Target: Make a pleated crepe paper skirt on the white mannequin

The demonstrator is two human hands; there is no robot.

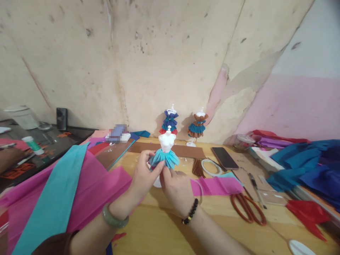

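Observation:
A small white mannequin (167,141) stands upright on a round base in front of me, with a pleated light-blue crepe paper skirt (165,158) around its waist. My left hand (145,173) is closed on the skirt's left and lower edge, thumb pressed to its front. Close beside it, my right hand (176,186) pinches the same hem at the middle with its fingertips. The two hands nearly touch and partly hide the stand. Behind stand two dressed mannequins, one in a blue and red ruffled dress (170,119), the other in a brown and teal one (197,130).
Right of my hands lie a pink paper strip (217,185), red-handled scissors (248,209), a white tape roll (211,167) and a phone (225,158). Pink paper (92,191) and a light-blue strip (57,198) cover the left. Blue paper (294,163) is heaped at right.

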